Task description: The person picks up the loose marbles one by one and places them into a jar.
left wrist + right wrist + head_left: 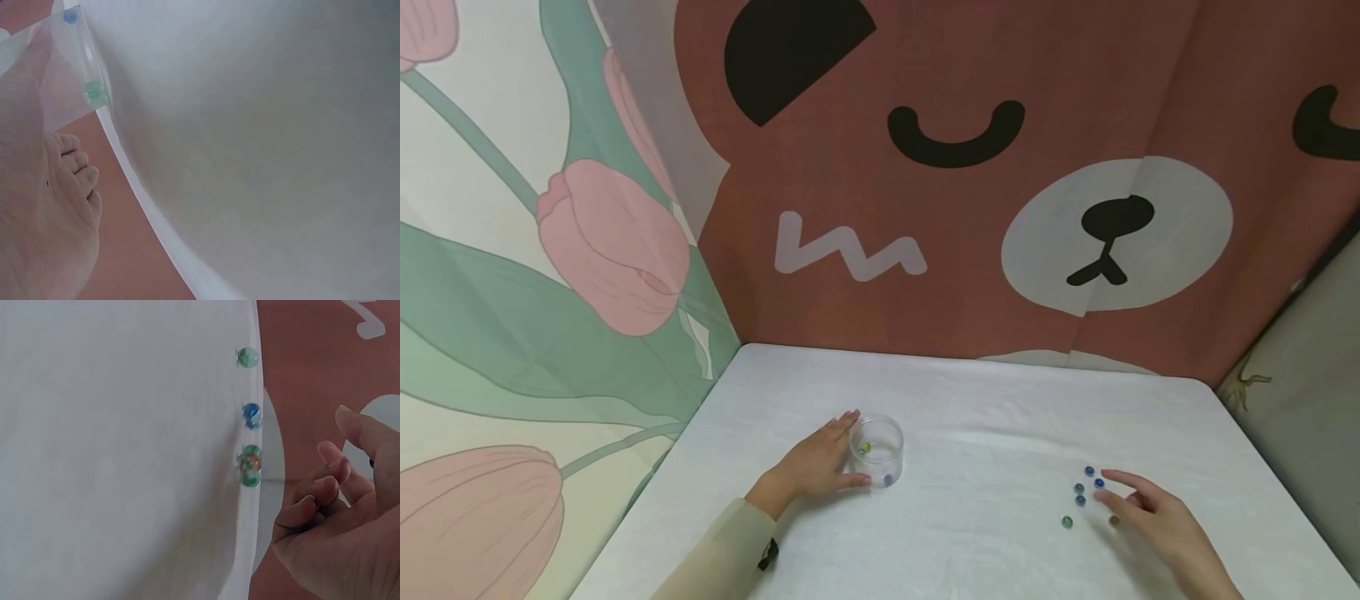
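Note:
A clear round plastic container (877, 467) stands on the white table, and my left hand (817, 461) holds it from the left, thumb along the near side and fingers at the far side. Inside it lie a yellow-green marble (865, 447) and a blue marble (887, 480); a green marble (95, 94) shows through the wall in the left wrist view. On the right my right hand (1157, 515) hovers at a loose group of marbles, thumb and index finger parted around a blue marble (1099, 483). The other fingers curl in toward the palm, holding nothing.
More blue marbles (1079, 495) lie just left of the right hand. A green marble (1067, 522) sits nearer the front, and a brownish marble (1114, 520) is beside the thumb. Behind the white table (970, 417) hangs a brown bear-print cloth (850, 317).

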Demonstrator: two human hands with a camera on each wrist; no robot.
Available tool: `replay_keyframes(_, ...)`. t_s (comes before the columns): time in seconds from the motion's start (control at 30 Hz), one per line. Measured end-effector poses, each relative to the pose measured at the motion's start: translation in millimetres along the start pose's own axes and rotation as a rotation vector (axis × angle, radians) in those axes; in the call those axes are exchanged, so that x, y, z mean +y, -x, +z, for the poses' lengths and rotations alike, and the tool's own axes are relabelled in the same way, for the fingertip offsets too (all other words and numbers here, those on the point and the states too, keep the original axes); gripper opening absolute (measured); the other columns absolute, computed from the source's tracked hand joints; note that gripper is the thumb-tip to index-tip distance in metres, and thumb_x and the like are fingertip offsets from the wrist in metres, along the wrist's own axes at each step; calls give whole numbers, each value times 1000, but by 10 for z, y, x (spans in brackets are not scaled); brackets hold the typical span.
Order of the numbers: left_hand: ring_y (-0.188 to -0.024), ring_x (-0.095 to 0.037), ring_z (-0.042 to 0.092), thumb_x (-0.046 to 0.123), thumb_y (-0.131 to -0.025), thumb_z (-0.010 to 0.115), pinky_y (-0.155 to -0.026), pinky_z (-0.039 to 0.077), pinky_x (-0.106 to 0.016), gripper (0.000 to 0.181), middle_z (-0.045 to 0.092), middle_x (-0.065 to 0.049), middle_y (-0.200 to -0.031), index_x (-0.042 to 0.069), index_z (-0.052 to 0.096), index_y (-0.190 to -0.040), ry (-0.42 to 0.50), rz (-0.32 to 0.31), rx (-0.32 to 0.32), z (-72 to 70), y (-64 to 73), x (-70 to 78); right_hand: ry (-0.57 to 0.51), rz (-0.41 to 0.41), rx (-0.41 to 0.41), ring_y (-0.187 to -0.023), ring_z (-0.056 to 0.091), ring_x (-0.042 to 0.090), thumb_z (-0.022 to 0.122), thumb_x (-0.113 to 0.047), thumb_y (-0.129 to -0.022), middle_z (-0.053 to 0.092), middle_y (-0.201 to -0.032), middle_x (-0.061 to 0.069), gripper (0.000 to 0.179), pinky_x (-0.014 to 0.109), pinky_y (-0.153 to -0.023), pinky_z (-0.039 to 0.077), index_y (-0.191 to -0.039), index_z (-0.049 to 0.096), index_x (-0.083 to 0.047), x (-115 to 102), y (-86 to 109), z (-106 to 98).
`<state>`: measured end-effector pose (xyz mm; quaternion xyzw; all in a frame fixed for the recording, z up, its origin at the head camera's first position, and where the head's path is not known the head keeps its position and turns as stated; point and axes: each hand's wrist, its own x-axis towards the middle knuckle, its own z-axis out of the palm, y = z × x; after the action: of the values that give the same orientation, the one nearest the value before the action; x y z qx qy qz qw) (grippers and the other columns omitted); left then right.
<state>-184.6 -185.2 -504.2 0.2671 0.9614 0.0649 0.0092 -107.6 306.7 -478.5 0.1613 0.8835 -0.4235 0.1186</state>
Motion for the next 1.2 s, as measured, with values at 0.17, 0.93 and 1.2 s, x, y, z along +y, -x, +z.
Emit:
replay_keyframes(0.17,-143,-17,14,78,-77,43,-118,15,-34,107,15,-5,-156,5,14,-149,3,-12,-10,-7,2,9,40,50,-6,-75,45,20,57,-69,-76,49,-82,6,88,28,-53,34,-140,40,-12,188,-75,-70)
replay_keyframes(0.93,-143,-19,16,78,-78,41,-118,16,-35,106,17,-8,-155,2,15,-149,-12,6,-2,-22,5,3,132,1,-88,-76,48,20,56,-67,-78,56,-83,5,88,28,-57,36,-140,40,-7,377,-160,-248)
replay_keyframes(1.2,-143,-18,15,79,-77,42,-118,16,-34,107,16,-7,-156,4,15,-149,-2,-10,-10,-13,-6,5,172,-26,-125,-79,48,19,61,-65,-76,55,-88,5,85,28,-60,40,-136,46,-7,389,-225,-279)
